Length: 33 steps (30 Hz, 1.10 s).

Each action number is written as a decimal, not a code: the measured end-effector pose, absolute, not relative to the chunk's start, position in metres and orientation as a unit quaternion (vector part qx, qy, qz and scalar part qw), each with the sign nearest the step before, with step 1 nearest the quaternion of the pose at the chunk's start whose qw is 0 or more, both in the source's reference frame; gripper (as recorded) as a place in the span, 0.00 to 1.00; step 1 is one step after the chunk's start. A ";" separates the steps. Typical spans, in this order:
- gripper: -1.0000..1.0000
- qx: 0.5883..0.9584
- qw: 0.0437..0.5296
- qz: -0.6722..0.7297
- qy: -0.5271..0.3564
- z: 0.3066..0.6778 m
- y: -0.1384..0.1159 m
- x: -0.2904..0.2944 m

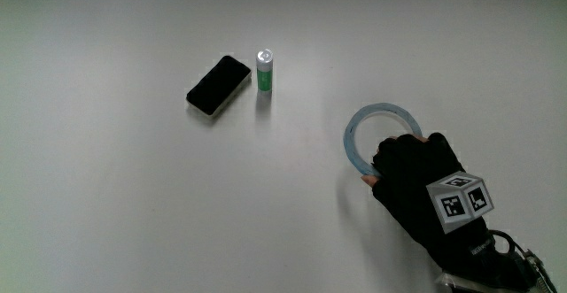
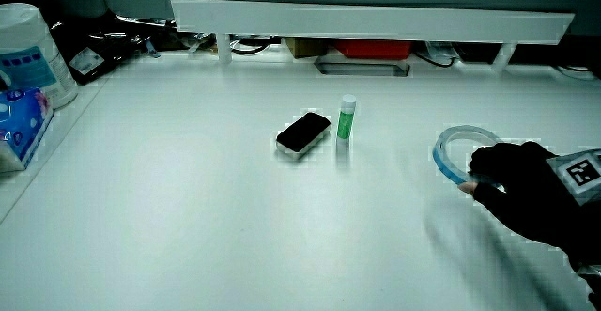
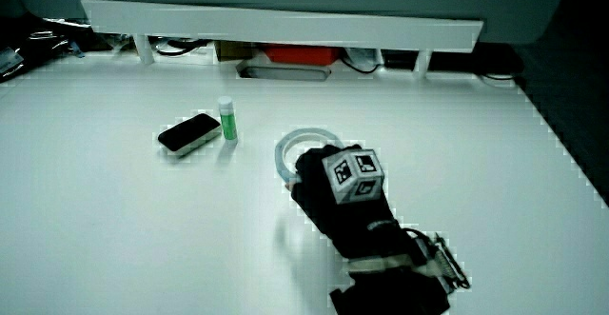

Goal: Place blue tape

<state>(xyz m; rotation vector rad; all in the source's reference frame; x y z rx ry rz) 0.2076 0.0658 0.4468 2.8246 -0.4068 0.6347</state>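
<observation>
The blue tape (image 1: 357, 126) is a pale blue ring lying flat on the white table; it also shows in both side views (image 2: 449, 148) (image 3: 295, 145). The hand (image 1: 416, 180), in a black glove with a patterned cube on its back, lies over the part of the ring nearest the person, its fingers curled around that rim. In both side views the hand (image 2: 526, 189) (image 3: 333, 196) covers the near part of the ring. The ring rests on the table under the grasp.
A black phone (image 1: 218, 85) and an upright green tube with a white cap (image 1: 265, 71) stand side by side, farther from the person than the tape. A low white partition (image 2: 376, 20) runs along the table's edge. A blue-and-white packet (image 2: 19, 123) and a canister (image 2: 28, 53) sit at another edge.
</observation>
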 end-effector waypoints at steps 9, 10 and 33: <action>0.50 0.964 0.134 0.203 -0.105 0.483 0.068 0.225; 0.50 0.965 0.134 0.202 -0.105 0.486 0.068 0.226; 0.32 0.963 0.176 0.186 -0.089 0.511 0.069 0.237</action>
